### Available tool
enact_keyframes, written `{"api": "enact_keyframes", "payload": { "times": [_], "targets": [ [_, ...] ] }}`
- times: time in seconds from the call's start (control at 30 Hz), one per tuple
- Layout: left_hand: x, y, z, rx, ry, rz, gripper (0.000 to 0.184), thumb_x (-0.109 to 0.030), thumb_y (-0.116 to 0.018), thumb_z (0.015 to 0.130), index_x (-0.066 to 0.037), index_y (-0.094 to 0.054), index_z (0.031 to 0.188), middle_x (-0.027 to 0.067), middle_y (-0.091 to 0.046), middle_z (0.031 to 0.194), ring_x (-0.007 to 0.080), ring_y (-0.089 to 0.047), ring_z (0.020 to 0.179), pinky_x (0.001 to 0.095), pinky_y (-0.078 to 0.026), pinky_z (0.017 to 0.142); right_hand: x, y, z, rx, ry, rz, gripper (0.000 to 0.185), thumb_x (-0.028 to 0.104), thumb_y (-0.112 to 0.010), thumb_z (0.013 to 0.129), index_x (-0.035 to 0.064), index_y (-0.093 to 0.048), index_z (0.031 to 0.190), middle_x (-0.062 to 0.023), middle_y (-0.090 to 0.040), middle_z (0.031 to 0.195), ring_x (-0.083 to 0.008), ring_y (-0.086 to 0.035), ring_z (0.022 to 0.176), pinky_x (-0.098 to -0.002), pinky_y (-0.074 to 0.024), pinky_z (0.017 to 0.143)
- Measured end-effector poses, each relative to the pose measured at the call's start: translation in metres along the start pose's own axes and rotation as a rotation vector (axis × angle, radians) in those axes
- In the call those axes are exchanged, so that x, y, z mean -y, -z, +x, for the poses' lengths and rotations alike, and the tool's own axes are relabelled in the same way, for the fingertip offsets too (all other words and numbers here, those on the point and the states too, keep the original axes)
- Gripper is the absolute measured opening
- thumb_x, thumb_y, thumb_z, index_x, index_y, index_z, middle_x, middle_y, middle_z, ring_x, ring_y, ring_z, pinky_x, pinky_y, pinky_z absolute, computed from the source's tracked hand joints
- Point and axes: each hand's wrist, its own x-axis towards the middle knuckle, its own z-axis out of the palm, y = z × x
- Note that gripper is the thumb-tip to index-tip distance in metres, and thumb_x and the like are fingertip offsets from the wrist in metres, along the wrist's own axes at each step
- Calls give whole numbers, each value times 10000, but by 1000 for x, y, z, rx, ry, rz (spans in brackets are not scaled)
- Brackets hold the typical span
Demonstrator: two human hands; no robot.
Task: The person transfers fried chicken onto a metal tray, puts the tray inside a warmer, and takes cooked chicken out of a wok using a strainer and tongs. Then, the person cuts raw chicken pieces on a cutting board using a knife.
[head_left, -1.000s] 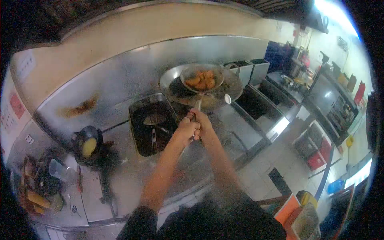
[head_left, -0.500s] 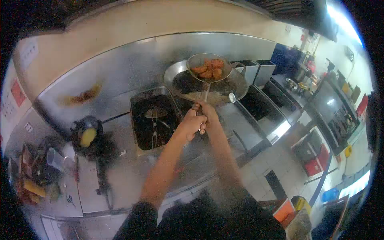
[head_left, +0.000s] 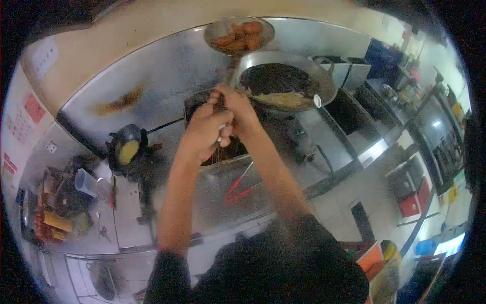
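Observation:
My left hand [head_left: 205,129] and my right hand [head_left: 237,109] are both wrapped round the handle of a large round strainer [head_left: 216,26], one close beside the other. Several browned fried pieces [head_left: 243,36] lie in the strainer, which is raised in front of the steel back wall. To its right and below sits a wide wok [head_left: 324,81] with dark oil and pale foam along its near side. A round white-faced dial [head_left: 317,101] is at the wok's right rim. Beneath my hands is a dark rectangular tray [head_left: 191,104], partly covered by them.
Red-handled tongs [head_left: 240,191] lie on the steel counter. At the left are a small dark pan [head_left: 126,149] with yellowish contents, a clear plastic container [head_left: 86,182] and a pair of scissors [head_left: 104,232]. Deep rectangular wells [head_left: 347,114] stand right of the wok.
Both hands have raised the strainer from over the wok and swung it left, towards the space above the tray. The view has shifted, and the red-handled tongs now show more clearly.

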Motion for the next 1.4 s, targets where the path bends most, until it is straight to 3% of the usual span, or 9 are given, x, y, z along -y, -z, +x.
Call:
{"api": "enact_keyframes", "payload": {
  "times": [0.43,0.53,0.6,0.8,0.97,1.1,1.17,1.27,1.4],
  "targets": [
    [63,76,-42,-350,-6,-5,304,-27,-541,889,-89,-464,1175,7,-496,715,105,-488,533,267,-391,394,-155,-25,32,336,-197,-57,278,281,-578,953,54,-564,793,-22,-573,740,-144,-554,678,-322,-462,614],
    [93,76,-37,-430,-23,90,579,-112,-603,891,-87,-403,1434,-40,-551,780,49,-461,567,211,-366,438,-148,-16,11,316,-340,-108,251,254,-585,959,64,-547,799,-13,-554,759,-133,-531,665,-305,-457,607],
    [104,71,-33,-442,57,96,348,-36,-589,887,-103,-480,1211,6,-527,805,101,-496,546,261,-404,450,-187,4,25,318,-376,183,240,223,-567,975,62,-515,804,-5,-516,743,-130,-508,660,-310,-459,624],
    [229,125,22,-259,26,-69,399,-59,-579,909,-68,-431,1279,6,-524,824,100,-488,553,258,-412,477,-251,67,64,169,-563,-91,261,255,-536,1004,83,-484,814,0,-470,714,-134,-484,655,-312,-460,669],
    [230,114,22,-323,36,55,356,-128,-549,948,-83,-478,1294,2,-528,716,101,-493,546,280,-407,449,-264,90,67,126,-380,-413,431,437,-502,994,21,-568,902,-65,-585,775,-217,-589,732,-388,-480,694],
    [345,159,40,-378,-87,379,306,-151,-551,956,-73,-488,1245,16,-551,721,110,-535,570,298,-447,476,-219,119,30,212,-25,-1568,498,495,-557,932,-3,-563,952,-186,-605,837,-326,-624,790,-444,-492,684],
    [336,153,40,-413,-278,421,290,-150,-557,951,-70,-494,1222,24,-569,729,118,-558,584,301,-470,490,-175,98,2,-333,55,-1665,424,433,-612,913,15,-559,960,-158,-597,820,-318,-616,803,-411,-483,716],
    [283,143,27,-341,-67,29,329,-129,-556,943,-65,-472,1255,39,-592,780,130,-578,604,301,-490,499,-176,111,32,-611,625,-1486,347,362,-635,925,26,-555,950,-95,-578,782,-256,-575,762,-367,-466,753],
    [261,152,31,-256,331,-143,403,-143,-552,960,-61,-409,1328,52,-596,844,129,-579,622,293,-487,483,-203,130,90,-434,455,-647,273,316,-600,964,54,-545,915,-22,-508,726,-148,-485,704,-291,-420,705]
  ]
}}
